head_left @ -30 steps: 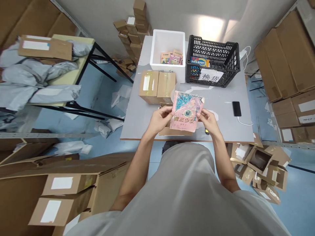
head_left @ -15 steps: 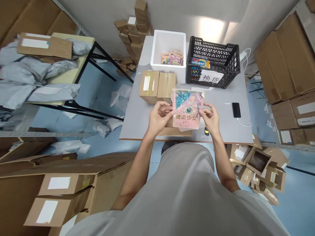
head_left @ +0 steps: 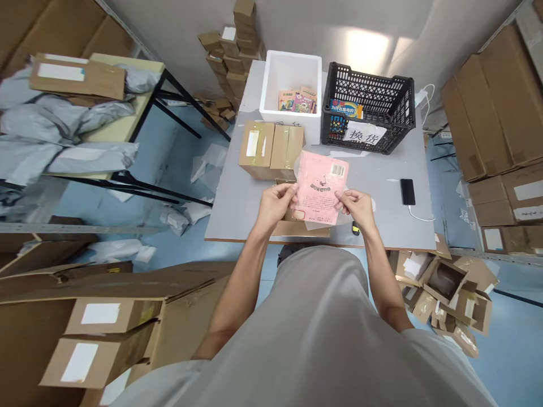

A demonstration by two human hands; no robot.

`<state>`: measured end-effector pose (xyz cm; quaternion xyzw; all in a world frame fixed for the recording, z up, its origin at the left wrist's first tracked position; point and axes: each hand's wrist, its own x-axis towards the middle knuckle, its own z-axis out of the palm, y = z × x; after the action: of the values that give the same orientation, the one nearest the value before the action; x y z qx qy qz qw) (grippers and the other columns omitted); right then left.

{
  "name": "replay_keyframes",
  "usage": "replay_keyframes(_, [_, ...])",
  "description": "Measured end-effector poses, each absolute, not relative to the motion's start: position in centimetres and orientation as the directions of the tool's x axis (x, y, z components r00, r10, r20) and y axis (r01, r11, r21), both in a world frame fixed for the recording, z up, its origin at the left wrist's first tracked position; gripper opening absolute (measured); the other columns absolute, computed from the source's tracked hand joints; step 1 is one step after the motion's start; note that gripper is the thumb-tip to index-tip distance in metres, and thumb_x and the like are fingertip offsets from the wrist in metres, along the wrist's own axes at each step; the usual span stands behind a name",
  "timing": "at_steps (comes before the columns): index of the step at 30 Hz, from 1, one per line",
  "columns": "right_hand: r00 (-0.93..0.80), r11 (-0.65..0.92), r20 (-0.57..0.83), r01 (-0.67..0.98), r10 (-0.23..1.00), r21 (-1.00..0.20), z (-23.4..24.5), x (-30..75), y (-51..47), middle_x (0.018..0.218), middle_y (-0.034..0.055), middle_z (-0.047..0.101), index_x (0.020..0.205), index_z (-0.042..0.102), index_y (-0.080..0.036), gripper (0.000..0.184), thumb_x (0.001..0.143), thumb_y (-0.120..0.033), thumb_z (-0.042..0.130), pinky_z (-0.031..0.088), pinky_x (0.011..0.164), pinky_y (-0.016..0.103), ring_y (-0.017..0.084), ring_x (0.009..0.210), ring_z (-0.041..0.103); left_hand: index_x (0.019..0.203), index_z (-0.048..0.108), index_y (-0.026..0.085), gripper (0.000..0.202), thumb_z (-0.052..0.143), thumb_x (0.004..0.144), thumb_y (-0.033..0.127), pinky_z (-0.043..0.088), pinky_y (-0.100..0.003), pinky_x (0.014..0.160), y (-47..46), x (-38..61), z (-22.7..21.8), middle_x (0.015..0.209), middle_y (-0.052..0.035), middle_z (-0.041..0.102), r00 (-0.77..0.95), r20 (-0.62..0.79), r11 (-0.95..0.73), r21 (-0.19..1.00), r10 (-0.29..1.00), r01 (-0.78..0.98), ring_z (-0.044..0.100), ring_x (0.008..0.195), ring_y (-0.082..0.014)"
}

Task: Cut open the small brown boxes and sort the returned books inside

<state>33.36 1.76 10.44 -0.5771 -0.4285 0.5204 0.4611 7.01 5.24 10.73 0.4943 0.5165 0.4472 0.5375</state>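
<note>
A pink book (head_left: 321, 186) is held up over the near part of the table, its back cover with a barcode facing me. My left hand (head_left: 275, 204) pinches its left edge between thumb and fingers. On the opposite side, my right hand (head_left: 355, 207) grips the right edge with thumb and fingertips. Below the book lies a cardboard box (head_left: 301, 229), mostly hidden by it. Two taped cartons (head_left: 271, 148) stand just beyond my left hand. A small black and yellow tool (head_left: 355, 228) rests near my right wrist.
At the back of the grey table (head_left: 382, 192) stand a white foam box (head_left: 311, 127) with several books and a black plastic crate (head_left: 368, 116) with colourful books. A phone (head_left: 407, 191) on a cable lies to the right. Discarded cartons (head_left: 449, 294) cover the floor on the right.
The book has been turned over: its illustrated front cover faced me before, and the pink back cover does now. Both hands still hold its side edges.
</note>
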Motion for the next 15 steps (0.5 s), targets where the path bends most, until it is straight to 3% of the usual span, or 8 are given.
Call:
replay_keyframes(4, [0.058,-0.211,-0.211,-0.001,0.976,-0.977,10.1,33.2,2.0,0.08,0.0097,0.086,0.078,0.077,-0.022,0.058,0.08,-0.077,0.092,0.044,0.047,0.026,0.013,0.051,0.059,0.082,0.08,0.019,0.062,0.089,0.082,0.08,0.044,-0.025,0.047,6.2,7.3,10.4,0.067,-0.0021,0.07,0.056,-0.103,0.1,0.994,0.993,0.052,0.053,0.049,-0.0106])
replay_keyframes(6, [0.019,-0.214,-0.215,-0.032,0.976,-0.976,9.7,33.7,2.0,0.093,0.0115,0.089,0.087,0.079,-0.022,0.06,0.082,-0.081,0.088,0.051,0.053,0.028,0.016,0.059,0.068,0.087,0.082,0.019,0.064,0.087,0.083,0.082,0.043,-0.024,0.046,6.4,7.2,10.6,0.073,-0.0049,0.075,0.041,-0.078,0.075,0.995,0.996,0.068,0.059,0.053,-0.0126])
replay_keyframes(9, [-0.036,-0.267,-0.265,-0.143,0.964,-0.953,8.8,34.4,2.3,0.108,0.0113,0.089,0.105,0.083,-0.024,0.067,0.087,-0.088,0.078,0.061,0.065,0.032,0.024,0.081,0.082,0.102,0.087,0.019,0.062,0.076,0.095,0.08,0.049,-0.024,0.053,6.5,7.4,11.6,0.087,-0.0081,0.081,0.057,0.003,-0.01,0.992,0.998,0.124,0.067,0.064,-0.0151])
replay_keyframes(12, [-0.061,-0.34,-0.334,-0.208,0.94,-0.917,8.0,34.1,3.1,0.11,0.0088,0.089,0.128,0.084,-0.027,0.069,0.091,-0.085,0.077,0.066,0.075,0.035,0.028,0.099,0.085,0.115,0.088,0.021,0.049,0.069,0.106,0.065,0.056,-0.025,0.063,6.2,8.8,13.1,0.103,-0.0079,0.079,0.13,0.123,-0.146,0.972,0.984,0.186,0.07,0.074,-0.0143])
replay_keyframes(15, [-0.081,-0.386,-0.377,-0.196,0.923,-0.902,7.4,32.2,4.1,0.116,0.0076,0.089,0.146,0.079,-0.03,0.071,0.09,-0.073,0.086,0.067,0.08,0.035,0.028,0.106,0.085,0.136,0.083,0.024,0.037,0.076,0.102,0.038,0.062,-0.027,0.077,5.2,12.1,14.3,0.125,-0.0081,0.072,0.273,0.22,-0.298,0.911,0.936,0.285,0.072,0.086,-0.0143])
